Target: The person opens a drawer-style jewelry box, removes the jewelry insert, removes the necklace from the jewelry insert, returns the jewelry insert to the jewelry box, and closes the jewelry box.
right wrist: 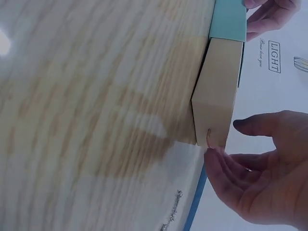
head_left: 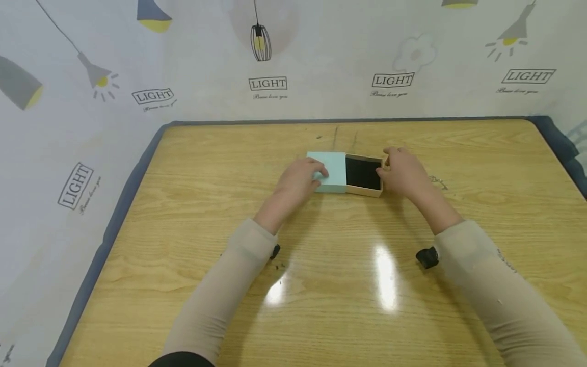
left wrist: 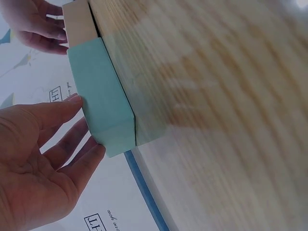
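A drawer-style gift box lies on the table, made of a pale teal sleeve and a tan drawer slid partway out to the right. Black lining shows inside the drawer. My left hand holds the sleeve's left part, with fingertips against the teal surface. At the drawer's outer end is my right hand. Its curled finger meets a small pull loop on the end wall, and its thumb hovers by the drawer's top edge.
A thin silver chain lies on the wooden table just right of my right hand. Behind the table stands a pale wall covering printed with lamps. A dark blue edge runs along the table's back.
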The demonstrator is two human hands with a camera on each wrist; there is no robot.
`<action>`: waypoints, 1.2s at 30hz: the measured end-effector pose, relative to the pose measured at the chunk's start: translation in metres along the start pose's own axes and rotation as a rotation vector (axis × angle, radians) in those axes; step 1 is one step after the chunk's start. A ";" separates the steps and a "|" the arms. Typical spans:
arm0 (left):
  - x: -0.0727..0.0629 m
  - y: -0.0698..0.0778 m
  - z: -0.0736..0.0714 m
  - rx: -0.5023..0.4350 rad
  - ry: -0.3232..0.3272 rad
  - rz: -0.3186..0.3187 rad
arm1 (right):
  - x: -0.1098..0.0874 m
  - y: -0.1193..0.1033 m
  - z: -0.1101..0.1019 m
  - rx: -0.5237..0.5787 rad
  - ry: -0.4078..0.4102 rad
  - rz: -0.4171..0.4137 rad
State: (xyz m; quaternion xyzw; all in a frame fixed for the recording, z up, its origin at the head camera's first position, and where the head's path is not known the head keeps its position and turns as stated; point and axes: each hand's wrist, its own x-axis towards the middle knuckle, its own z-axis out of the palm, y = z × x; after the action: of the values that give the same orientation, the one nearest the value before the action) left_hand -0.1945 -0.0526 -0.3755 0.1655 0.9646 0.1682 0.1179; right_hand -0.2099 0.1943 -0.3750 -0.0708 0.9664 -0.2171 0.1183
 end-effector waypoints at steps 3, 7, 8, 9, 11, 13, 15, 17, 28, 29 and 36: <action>0.000 0.000 0.000 0.001 -0.001 0.003 | 0.002 0.004 0.000 0.037 -0.039 -0.007; 0.000 -0.001 0.000 0.001 -0.001 0.008 | 0.004 0.006 0.001 0.063 -0.044 -0.023; 0.000 -0.001 0.000 0.001 -0.001 0.007 | 0.003 0.006 0.000 0.065 -0.043 -0.025; -0.001 -0.001 0.000 0.001 -0.003 0.005 | 0.003 0.006 0.000 0.068 -0.041 -0.026; -0.001 -0.001 0.000 0.002 -0.003 0.002 | 0.002 0.005 0.000 0.075 -0.037 -0.025; -0.001 -0.001 0.000 0.002 -0.003 -0.002 | 0.001 0.004 0.001 0.082 -0.031 -0.023; 0.000 -0.001 0.000 0.004 -0.002 -0.003 | 0.000 0.002 0.001 0.087 -0.026 -0.021; 0.000 -0.001 0.001 0.004 -0.002 -0.004 | 0.000 0.002 0.001 0.090 -0.021 -0.020; -0.001 -0.001 0.000 -0.001 -0.006 -0.005 | 0.004 -0.001 0.001 0.084 -0.001 -0.026; -0.001 -0.001 0.000 0.000 -0.007 -0.005 | 0.004 -0.001 0.001 0.084 -0.001 -0.028; 0.000 -0.001 -0.001 0.013 -0.008 -0.001 | 0.006 -0.003 0.002 0.088 0.002 -0.027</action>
State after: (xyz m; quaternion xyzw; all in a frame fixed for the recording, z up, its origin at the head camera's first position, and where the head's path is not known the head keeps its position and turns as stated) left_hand -0.1944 -0.0536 -0.3750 0.1664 0.9653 0.1612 0.1205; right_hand -0.2150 0.1893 -0.3763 -0.0785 0.9550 -0.2608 0.1175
